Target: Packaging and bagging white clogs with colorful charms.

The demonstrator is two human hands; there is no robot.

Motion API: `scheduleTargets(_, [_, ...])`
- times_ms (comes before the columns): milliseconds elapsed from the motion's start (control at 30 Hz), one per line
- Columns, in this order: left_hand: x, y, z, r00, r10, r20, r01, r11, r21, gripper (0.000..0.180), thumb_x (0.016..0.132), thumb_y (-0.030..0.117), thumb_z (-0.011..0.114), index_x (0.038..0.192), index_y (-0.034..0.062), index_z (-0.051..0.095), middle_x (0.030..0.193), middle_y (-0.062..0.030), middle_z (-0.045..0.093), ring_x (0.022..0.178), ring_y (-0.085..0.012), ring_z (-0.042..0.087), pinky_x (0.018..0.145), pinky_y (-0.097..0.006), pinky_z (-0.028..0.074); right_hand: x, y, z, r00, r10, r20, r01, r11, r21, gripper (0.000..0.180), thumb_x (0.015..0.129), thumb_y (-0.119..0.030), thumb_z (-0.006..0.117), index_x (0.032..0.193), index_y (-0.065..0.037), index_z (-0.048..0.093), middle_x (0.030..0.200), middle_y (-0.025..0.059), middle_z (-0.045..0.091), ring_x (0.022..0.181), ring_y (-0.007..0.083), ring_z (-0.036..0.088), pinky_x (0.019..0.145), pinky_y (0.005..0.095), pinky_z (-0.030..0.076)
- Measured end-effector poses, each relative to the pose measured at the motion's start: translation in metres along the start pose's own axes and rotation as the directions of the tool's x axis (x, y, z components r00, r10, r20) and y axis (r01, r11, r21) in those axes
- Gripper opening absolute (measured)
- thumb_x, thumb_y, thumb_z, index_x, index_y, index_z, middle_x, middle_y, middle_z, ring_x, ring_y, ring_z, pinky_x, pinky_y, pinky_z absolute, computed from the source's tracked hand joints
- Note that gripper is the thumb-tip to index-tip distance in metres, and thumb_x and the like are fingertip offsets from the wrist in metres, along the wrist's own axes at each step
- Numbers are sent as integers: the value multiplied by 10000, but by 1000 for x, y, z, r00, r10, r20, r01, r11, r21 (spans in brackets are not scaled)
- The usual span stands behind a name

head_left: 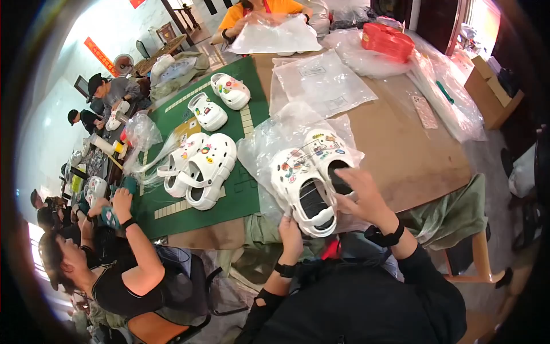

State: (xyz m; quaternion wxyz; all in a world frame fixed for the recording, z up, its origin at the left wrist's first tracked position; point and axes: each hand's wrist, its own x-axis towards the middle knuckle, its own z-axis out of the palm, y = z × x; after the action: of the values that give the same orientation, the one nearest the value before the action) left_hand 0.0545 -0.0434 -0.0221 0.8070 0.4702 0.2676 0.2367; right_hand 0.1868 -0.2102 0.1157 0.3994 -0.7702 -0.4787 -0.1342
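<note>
A pair of white clogs (pixel 314 215) with colourful charms lies in front of me at the table's near edge, toes pointing away. A clear plastic bag (pixel 258 150) spreads around their toes; how far it covers them I cannot tell. Dark lining shows inside both shoes. At the left clog's side, my left hand (pixel 291 238) is closed, thumb up, on what looks like the bag's edge. My right hand (pixel 366 198) has its fingers apart at the opening and heel of the right clog.
A green mat (pixel 229 215) to the left bears several more white charm-covered clogs (pixel 213 163). Flat clear bags (pixel 321 80), a red plastic bundle (pixel 387 42) and a phone-like pink case (pixel 424 111) lie farther off. Co-workers sit leftward; one person (pixel 263 14) handles a bag opposite.
</note>
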Motion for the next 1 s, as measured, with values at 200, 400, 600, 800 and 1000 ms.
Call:
scheduleTargets(200, [2,32,30,996,-53,-76,35,973,-228,309,952,101,374,1231,-3,454,1164,-111,554,998,-197,570,836,-316,476,-26,69,-12,929,357,102,-367,923,113,1009,554,-317,812,1371,-39,288,1408,187,279,1311,346,250,1076,402,224])
scheduleTargets(400, [12,28,24,978,-26,-208,-34,959,-281,316,962,174,359,1223,5,417,1138,-145,551,968,-257,593,802,-375,512,-23,79,2,843,246,478,-402,879,257,1289,423,-295,874,1423,-35,103,1432,220,185,1348,340,166,1101,381,172])
scheduleTargets(600, [15,22,16,976,-1,-217,-64,953,-295,319,962,253,324,1126,-5,419,1057,-168,555,942,-277,591,789,-388,506,-23,65,-9,811,255,527,-432,868,245,1290,442,-219,881,1427,-47,65,1369,195,247,1271,328,306,1049,360,291])
scheduleTargets(800, [19,19,6,984,19,-175,-73,949,-305,315,939,245,349,1090,-10,454,1053,-156,558,921,-261,599,784,-368,504,-39,56,-4,799,355,485,-537,785,309,1099,482,-121,858,1373,-35,219,1239,140,358,1121,267,446,976,343,377])
scheduleTargets(1000, [32,5,-17,976,59,-208,-97,980,-174,350,947,232,330,1183,10,464,1077,-150,580,898,-265,618,771,-374,521,-49,50,1,857,406,316,-510,753,416,773,514,-106,835,1176,-19,445,1125,89,442,1059,217,471,942,318,385])
